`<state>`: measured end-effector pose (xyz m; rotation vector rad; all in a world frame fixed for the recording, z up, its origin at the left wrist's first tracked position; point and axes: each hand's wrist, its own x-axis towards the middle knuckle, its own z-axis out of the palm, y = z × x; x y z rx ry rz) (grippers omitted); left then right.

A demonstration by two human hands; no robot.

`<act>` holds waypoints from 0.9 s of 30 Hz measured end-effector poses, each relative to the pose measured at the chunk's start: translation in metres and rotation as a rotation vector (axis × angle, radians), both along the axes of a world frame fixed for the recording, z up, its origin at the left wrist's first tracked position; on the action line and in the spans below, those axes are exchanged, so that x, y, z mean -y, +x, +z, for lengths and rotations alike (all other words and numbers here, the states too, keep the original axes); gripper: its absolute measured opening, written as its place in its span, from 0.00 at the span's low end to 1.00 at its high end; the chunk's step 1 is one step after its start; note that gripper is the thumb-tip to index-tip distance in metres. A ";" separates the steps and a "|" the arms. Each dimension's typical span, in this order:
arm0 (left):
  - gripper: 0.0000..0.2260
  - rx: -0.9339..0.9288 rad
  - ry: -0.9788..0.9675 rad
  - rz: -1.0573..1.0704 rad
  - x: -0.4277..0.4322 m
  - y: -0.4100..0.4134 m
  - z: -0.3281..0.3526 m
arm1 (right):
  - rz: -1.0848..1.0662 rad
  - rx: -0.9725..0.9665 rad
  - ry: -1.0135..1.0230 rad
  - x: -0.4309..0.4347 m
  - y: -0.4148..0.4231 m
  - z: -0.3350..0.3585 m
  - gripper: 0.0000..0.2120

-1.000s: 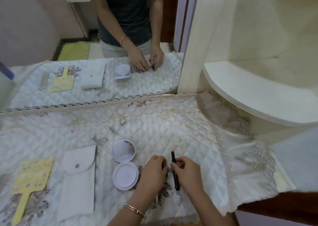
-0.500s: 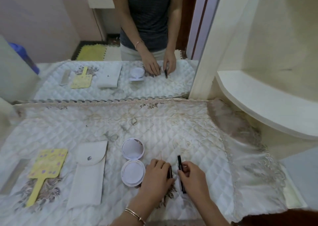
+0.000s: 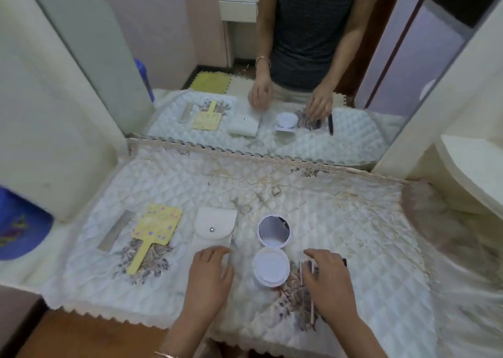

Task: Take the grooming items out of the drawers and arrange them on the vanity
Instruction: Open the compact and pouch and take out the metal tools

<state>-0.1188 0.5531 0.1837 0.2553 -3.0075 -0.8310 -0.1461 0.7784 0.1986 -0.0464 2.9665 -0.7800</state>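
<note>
On the quilted white cloth (image 3: 340, 216) of the vanity lie, from left to right, a pale comb (image 3: 115, 231), a yellow hand mirror (image 3: 155, 235), a white snap pouch (image 3: 213, 228) and an open round compact (image 3: 272, 251). My left hand (image 3: 209, 276) hovers at the pouch's near end with loosely curled fingers and holds nothing. My right hand (image 3: 326, 281) lies right of the compact, its fingers spread over slim sticks (image 3: 301, 273). A dark pencil tip (image 3: 344, 261) pokes out beyond the fingers. The rest of those slim items is hidden under the hand.
A large mirror (image 3: 272, 71) stands behind the cloth and reflects the items and a person's torso. A blue container (image 3: 19, 229) sits at the far left. A cream curved shelf (image 3: 473, 167) juts in at the right. The cloth's scalloped front edge (image 3: 122, 315) hangs near me.
My left hand has left the slim sticks and moved left, to the pouch's near end. My right hand stays over the sticks. The view has pulled back and lifted.
</note>
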 end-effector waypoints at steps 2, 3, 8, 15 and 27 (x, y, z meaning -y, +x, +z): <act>0.27 0.084 -0.011 0.093 0.028 0.003 -0.002 | 0.099 -0.114 0.000 0.030 -0.004 0.000 0.12; 0.31 0.150 -0.011 0.126 0.038 0.003 -0.002 | 0.153 -0.144 0.006 0.046 -0.007 -0.001 0.12; 0.40 0.347 0.040 0.077 0.069 -0.008 -0.005 | 0.370 -0.132 0.108 0.124 -0.025 -0.009 0.21; 0.37 0.439 0.270 -0.079 0.092 -0.034 -0.010 | 0.425 -0.067 0.366 0.174 -0.057 -0.006 0.20; 0.19 0.567 0.960 0.004 0.131 -0.049 0.006 | 0.375 -0.227 0.224 0.186 -0.070 0.028 0.09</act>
